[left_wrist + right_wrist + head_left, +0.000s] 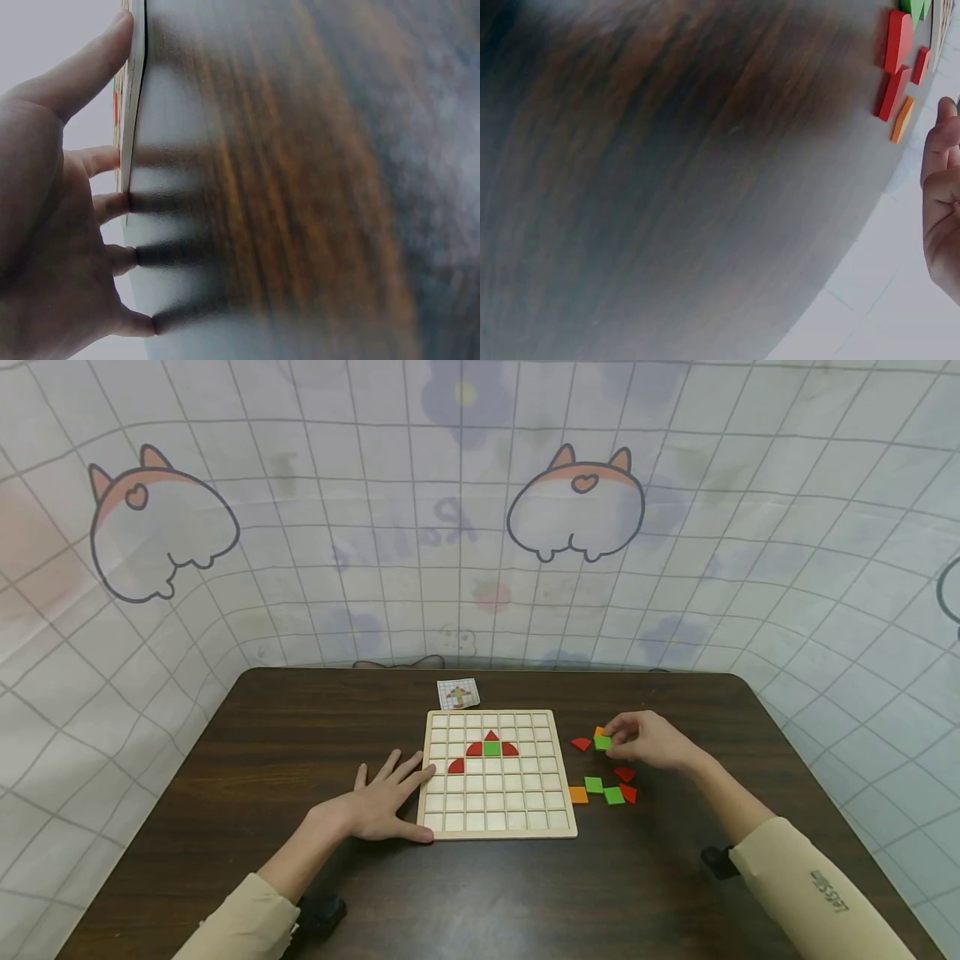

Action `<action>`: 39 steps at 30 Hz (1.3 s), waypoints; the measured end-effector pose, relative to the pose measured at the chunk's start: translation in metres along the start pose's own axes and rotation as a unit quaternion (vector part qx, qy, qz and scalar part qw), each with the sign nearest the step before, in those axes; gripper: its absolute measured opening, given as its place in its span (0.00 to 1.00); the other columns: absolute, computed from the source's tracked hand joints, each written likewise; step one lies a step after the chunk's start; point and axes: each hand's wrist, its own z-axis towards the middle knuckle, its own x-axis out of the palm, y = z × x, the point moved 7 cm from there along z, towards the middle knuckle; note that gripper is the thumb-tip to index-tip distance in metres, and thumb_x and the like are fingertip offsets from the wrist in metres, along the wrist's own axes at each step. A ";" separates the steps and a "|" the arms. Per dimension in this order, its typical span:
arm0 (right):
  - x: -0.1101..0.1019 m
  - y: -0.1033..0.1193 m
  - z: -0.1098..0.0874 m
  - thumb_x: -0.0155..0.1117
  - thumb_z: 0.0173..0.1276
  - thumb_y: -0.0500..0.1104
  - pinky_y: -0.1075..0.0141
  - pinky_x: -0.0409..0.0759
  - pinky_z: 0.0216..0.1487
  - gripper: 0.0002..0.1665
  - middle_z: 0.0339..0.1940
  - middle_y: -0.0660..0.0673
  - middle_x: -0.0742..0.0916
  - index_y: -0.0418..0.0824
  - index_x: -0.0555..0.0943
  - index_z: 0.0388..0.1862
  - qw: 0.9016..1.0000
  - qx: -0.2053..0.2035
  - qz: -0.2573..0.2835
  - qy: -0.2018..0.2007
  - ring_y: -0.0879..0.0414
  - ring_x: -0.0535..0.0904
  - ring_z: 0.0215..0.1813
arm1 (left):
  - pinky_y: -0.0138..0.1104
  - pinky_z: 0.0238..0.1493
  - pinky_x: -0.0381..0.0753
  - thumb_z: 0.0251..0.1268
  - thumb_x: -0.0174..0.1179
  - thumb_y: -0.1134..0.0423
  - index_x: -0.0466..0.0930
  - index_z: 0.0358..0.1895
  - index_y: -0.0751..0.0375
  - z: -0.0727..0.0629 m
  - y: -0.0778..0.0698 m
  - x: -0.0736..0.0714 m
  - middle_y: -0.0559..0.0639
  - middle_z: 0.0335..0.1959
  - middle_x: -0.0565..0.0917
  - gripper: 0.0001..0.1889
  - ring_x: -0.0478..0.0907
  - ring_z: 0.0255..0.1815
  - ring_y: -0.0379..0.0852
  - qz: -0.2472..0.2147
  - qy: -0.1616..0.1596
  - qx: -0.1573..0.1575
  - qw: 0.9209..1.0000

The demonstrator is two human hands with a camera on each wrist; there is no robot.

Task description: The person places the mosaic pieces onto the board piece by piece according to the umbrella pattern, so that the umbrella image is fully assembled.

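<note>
Green was the colour in play: a square tile [602, 743] out between two and three o'clock of the pale gridded board [498, 835], and the right hand [647, 739] had it, thumb and fingers pinched together! Whether it had left the table, I couldn't tell. Across at half past eight, the left hand [382, 802] lay spread wide, gripping nothing, thumb and forefinger on the board's edge. On the board, a green square [491, 748] had red pieces [510, 749] at twelve, three, eight and nine o'clock. Step in hand, by my reading: picking up a tile; the next move called for a clean carry towards nine o'clock. Loose tiles [593, 785] sat around three and four, a picture card [458, 693] at eleven. Dark wood grain ran across the table [487, 902], glossy at six o'clock, and at twelve hung a grid-patterned cloth [360, 527] with cartoon animals [577, 518]
</note>
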 end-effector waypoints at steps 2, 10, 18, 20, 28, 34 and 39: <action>0.001 0.003 0.002 0.73 0.68 0.40 0.60 0.79 0.37 0.18 0.36 0.45 0.85 0.33 0.83 0.53 1.000 -0.001 0.003 -0.001 0.52 0.79 0.36 | 0.76 0.67 0.31 0.62 0.64 0.30 0.49 0.85 0.52 0.000 0.000 0.000 0.56 0.85 0.43 0.55 0.31 0.83 0.66 0.000 -0.001 0.001 1.000; 0.012 0.023 0.017 0.73 0.69 0.42 0.59 0.80 0.41 0.19 0.39 0.44 0.86 0.31 0.84 0.53 0.999 -0.029 0.017 0.005 0.50 0.81 0.40 | 0.76 0.66 0.31 0.62 0.65 0.31 0.50 0.85 0.53 -0.002 0.000 -0.001 0.57 0.85 0.43 0.55 0.32 0.83 0.66 -0.003 -0.005 0.002 1.000; 0.031 0.040 0.030 0.75 0.68 0.42 0.57 0.81 0.46 0.19 0.40 0.46 0.87 0.33 0.85 0.53 0.999 -0.024 0.023 0.020 0.51 0.82 0.43 | 0.76 0.66 0.31 0.62 0.65 0.31 0.50 0.85 0.52 -0.002 0.001 0.001 0.57 0.85 0.43 0.55 0.31 0.83 0.67 -0.005 -0.007 0.003 1.000; 0.036 0.045 0.033 0.75 0.67 0.41 0.57 0.81 0.47 0.18 0.40 0.46 0.87 0.34 0.85 0.53 0.999 -0.026 0.025 0.024 0.52 0.82 0.43 | 0.76 0.66 0.31 0.61 0.65 0.31 0.50 0.85 0.52 -0.001 0.001 0.001 0.56 0.85 0.43 0.55 0.31 0.83 0.66 -0.005 -0.007 0.002 1.000; 0.049 0.067 0.041 0.76 0.66 0.40 0.59 0.82 0.43 0.16 0.36 0.48 0.88 0.34 0.86 0.50 0.998 -0.050 0.024 0.037 0.53 0.83 0.39 | 0.76 0.67 0.31 0.61 0.66 0.31 0.50 0.84 0.52 -0.001 0.000 0.001 0.56 0.85 0.43 0.55 0.32 0.83 0.66 -0.006 -0.007 0.002 1.000; 0.057 0.077 0.044 0.76 0.65 0.39 0.59 0.81 0.41 0.15 0.35 0.48 0.88 0.34 0.86 0.49 0.997 -0.060 0.026 0.049 0.53 0.83 0.38 | 0.76 0.67 0.32 0.61 0.65 0.30 0.50 0.84 0.52 0.000 0.000 0.000 0.56 0.85 0.44 0.55 0.32 0.83 0.66 -0.004 -0.006 0.002 1.000; 0.065 0.084 0.047 0.77 0.65 0.39 0.60 0.81 0.41 0.16 0.34 0.48 0.88 0.33 0.86 0.48 0.995 -0.077 0.021 0.054 0.54 0.83 0.37 | 0.76 0.67 0.32 0.61 0.65 0.30 0.50 0.85 0.52 0.000 0.001 0.000 0.56 0.85 0.43 0.55 0.32 0.83 0.66 -0.003 -0.006 0.002 1.000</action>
